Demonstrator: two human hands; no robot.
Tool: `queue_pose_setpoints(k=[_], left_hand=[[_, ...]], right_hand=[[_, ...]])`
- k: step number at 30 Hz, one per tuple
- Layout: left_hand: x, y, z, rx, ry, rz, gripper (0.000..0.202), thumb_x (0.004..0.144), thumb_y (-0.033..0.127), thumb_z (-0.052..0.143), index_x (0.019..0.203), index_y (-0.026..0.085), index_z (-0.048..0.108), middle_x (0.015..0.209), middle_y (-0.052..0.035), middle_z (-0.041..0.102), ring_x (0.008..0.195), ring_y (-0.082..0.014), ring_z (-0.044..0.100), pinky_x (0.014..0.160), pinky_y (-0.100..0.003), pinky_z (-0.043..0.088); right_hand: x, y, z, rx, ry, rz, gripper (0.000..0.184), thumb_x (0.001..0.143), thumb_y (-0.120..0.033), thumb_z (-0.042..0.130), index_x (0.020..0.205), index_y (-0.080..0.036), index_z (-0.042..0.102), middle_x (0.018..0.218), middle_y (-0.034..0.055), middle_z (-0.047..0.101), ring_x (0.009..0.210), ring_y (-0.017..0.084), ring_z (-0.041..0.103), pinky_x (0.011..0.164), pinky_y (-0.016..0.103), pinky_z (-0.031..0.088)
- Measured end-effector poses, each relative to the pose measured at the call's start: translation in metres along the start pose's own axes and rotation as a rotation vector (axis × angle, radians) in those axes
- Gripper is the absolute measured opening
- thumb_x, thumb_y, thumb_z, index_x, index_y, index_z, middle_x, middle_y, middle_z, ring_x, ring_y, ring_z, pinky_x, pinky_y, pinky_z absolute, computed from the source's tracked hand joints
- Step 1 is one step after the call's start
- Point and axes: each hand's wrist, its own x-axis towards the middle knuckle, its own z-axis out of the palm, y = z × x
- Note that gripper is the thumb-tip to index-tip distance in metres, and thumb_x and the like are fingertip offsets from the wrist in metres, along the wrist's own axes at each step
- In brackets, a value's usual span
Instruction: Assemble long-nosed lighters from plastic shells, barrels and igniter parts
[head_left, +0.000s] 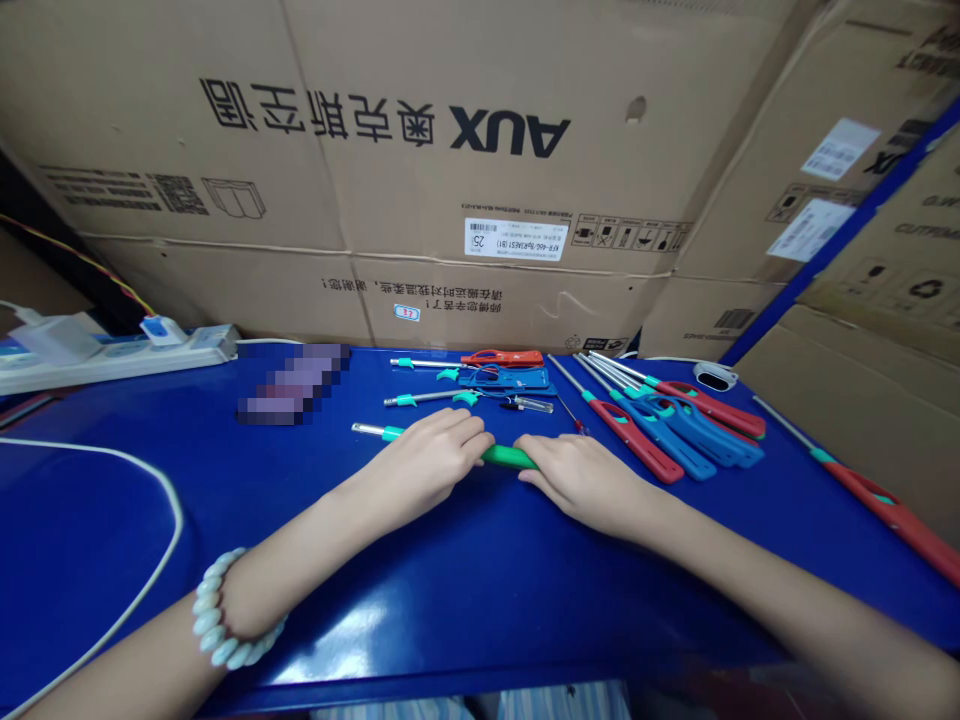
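A long-nosed gas lighter [508,457] with a green body lies across both hands above the blue table. Its metal tube and teal collar stick out to the left. My left hand [441,450] is closed round the part behind the collar, and the fingers hide the trigger area. My right hand [576,478] grips the other end of the green body, covering its tip. Just beyond the hands lie lighter parts: a red handle shell [517,358], a blue shell [510,378], metal tubes with teal pieces [431,397] and a small clear tank [534,404].
Several red and blue lighters [652,440] lie fanned out at the right, with another red lighter [885,500] at the edge. A power strip [120,360], a white cable [161,480] and a blurred-out object [292,385] are at the left. Cardboard [337,200] walls the back.
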Motion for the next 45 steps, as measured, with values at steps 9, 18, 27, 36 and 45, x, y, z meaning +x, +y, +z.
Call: queue_pose_setpoints(k=[9,18,27,36,45], left_hand=[[0.003,0.015,0.005,0.015,-0.010,0.009,0.021,0.093,0.009,0.038,0.096,0.010,0.059,0.087,-0.0101,0.060,0.082,-0.0229,0.055,0.074,-0.036,0.047],[0.002,0.021,0.007,0.024,0.031,0.030,0.026,0.093,0.008,0.034,0.093,0.011,0.059,0.091,-0.0119,0.061,0.084,-0.0233,0.057,0.077,-0.039,0.048],[0.004,0.020,0.005,-0.005,-0.048,0.014,0.016,0.092,0.011,0.045,0.097,0.011,0.060,0.087,-0.0079,0.061,0.079,-0.0216,0.055,0.072,-0.034,0.045],[0.001,-0.006,-0.011,-0.089,-0.181,-0.120,0.026,0.086,0.031,0.063,0.108,0.016,0.061,0.096,-0.0067,0.065,0.091,-0.0238,0.059,0.079,-0.035,0.043],[-0.017,-0.042,-0.022,-0.063,-0.267,-0.228,0.018,0.084,0.030,0.066,0.099,0.021,0.064,0.095,-0.0037,0.067,0.092,-0.0218,0.062,0.079,-0.031,0.042]], right_hand=[[0.002,-0.011,0.007,-0.037,0.007,0.041,0.010,0.089,-0.025,0.058,0.093,-0.016,0.054,0.089,0.0060,0.066,0.078,0.022,0.063,0.063,0.029,0.034],[0.002,-0.009,0.008,-0.054,-0.040,0.051,0.014,0.094,-0.028,0.049,0.088,-0.017,0.055,0.078,0.0060,0.067,0.068,0.020,0.063,0.057,0.029,0.027],[0.000,-0.010,0.009,-0.046,-0.052,0.042,0.013,0.094,-0.027,0.048,0.092,-0.016,0.055,0.081,0.0070,0.068,0.069,0.021,0.064,0.056,0.028,0.028],[0.001,-0.005,0.008,-0.026,-0.097,0.122,0.016,0.093,-0.032,0.050,0.098,-0.017,0.054,0.084,0.0081,0.068,0.075,0.024,0.066,0.056,0.028,0.031],[0.003,0.004,0.002,0.002,-0.102,0.162,0.015,0.093,-0.031,0.051,0.095,-0.017,0.052,0.085,0.0062,0.067,0.075,0.022,0.065,0.054,0.026,0.028]])
